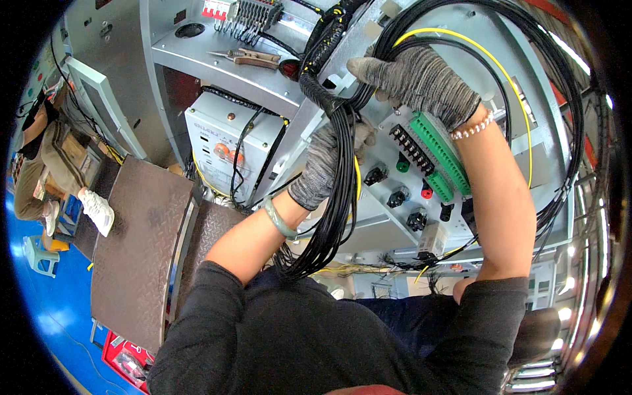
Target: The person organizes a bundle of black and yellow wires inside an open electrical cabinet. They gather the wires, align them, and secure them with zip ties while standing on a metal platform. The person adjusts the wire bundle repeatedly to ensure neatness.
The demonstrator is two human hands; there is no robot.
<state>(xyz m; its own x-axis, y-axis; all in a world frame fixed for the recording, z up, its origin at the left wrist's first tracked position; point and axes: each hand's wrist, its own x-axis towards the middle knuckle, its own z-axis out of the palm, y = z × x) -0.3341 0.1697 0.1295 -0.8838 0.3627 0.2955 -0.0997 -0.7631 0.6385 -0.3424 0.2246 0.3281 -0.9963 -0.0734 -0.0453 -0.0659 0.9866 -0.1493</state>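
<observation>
A thick bundle of black wires (341, 191) hangs in front of me, with a yellow wire running along it. My left hand (317, 166), in a grey knitted glove, is closed around the bundle below a wrapped black harness (321, 89). In a matching glove, my right hand (424, 82) grips the same bundle higher up, where it bends into a large loop (559, 72) on the right; its fingertips are partly hidden. Below the right hand, a metal panel carries a green terminal block (438, 148), a black terminal strip (411, 150) and several black rear-mounted parts (398, 196).
Pliers (247, 58) with brown handles lie on the cabinet shelf (224, 76). Under it sits a white device box (227, 145). A brown metal platform (141, 243) stands at left, near another person's leg and white shoe (97, 212). A red bin (128, 359) is at lower left.
</observation>
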